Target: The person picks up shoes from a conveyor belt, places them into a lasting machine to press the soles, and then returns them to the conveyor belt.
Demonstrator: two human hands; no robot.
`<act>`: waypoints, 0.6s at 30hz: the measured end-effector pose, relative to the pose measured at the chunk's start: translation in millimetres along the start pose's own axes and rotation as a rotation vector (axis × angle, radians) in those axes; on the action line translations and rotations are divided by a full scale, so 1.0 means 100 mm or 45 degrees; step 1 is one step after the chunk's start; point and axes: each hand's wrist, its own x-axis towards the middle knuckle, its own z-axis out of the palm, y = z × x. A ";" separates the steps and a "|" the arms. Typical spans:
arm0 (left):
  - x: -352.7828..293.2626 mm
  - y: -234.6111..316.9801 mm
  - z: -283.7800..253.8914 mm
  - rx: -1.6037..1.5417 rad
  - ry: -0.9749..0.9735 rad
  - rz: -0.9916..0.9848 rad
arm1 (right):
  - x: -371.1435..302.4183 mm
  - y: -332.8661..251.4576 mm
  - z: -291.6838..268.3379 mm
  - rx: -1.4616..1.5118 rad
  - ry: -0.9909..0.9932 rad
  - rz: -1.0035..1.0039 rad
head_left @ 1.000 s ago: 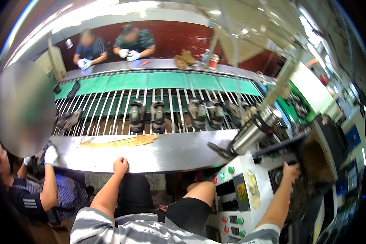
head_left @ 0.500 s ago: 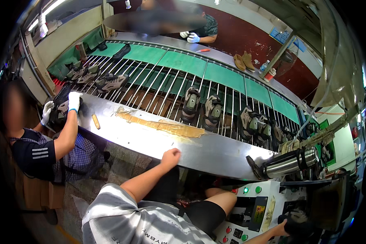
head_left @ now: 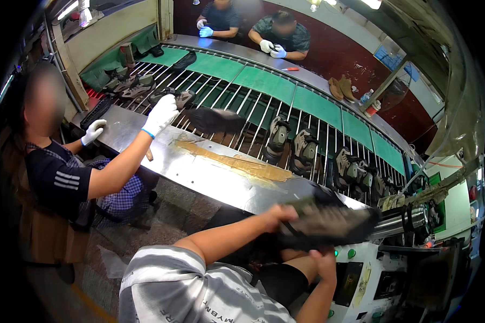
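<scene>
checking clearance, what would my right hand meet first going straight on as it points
Likely the dark-and-tan shoe, just beyond the right hand; motion blur hides whether they touch.

Dark red wall, pale panel at left, mottled grey floor, metal counter, bright lamps

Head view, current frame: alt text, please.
The left hand grips a motion-blurred black-and-beige shoe; the right hand is at its near edge. Beyond a metal counter, more shoes rest on metal rods; at left, a white-gloved co-worker reaches out.
</scene>
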 end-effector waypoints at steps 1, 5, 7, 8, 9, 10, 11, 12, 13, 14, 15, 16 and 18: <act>-0.08 0.13 -0.12 -0.540 0.218 0.016 | 0.12 -0.24 0.14 -0.089 -0.217 -0.071; -0.54 0.66 -1.04 -0.508 0.683 0.325 | 0.00 0.45 0.07 0.189 0.171 0.282; -0.87 0.83 -1.27 -0.261 0.904 0.581 | -0.29 1.20 -0.10 -0.388 0.334 0.329; -1.04 0.86 -1.44 0.086 1.081 0.649 | -0.50 1.51 -0.17 -0.775 0.383 0.362; -1.14 0.87 -1.56 0.441 1.246 0.703 | -0.74 1.82 -0.20 -0.751 0.372 0.547; -1.18 0.88 -1.59 0.606 1.300 0.701 | -0.96 2.07 -0.25 -0.725 0.355 0.728; -1.21 0.90 -1.63 0.775 1.347 0.691 | -1.16 2.20 -0.21 -0.644 0.447 0.760; -1.21 0.94 -1.66 0.949 1.379 0.671 | -1.37 2.28 -0.09 -0.559 0.550 0.800; -1.17 0.93 -1.64 0.956 1.319 0.583 | -1.51 2.34 0.04 -0.585 0.751 0.815; -1.17 0.86 -1.70 1.025 1.240 0.598 | -1.50 2.10 0.09 -0.433 0.634 0.794; -1.14 0.78 -1.76 1.089 1.151 0.612 | -1.52 1.74 0.06 -0.282 0.518 0.780; -1.06 0.68 -1.83 1.488 0.968 0.773 | -1.52 1.58 0.04 -0.410 0.436 0.856; -0.93 0.76 -1.48 1.726 0.917 0.791 | -1.50 1.43 0.07 -0.668 0.289 1.009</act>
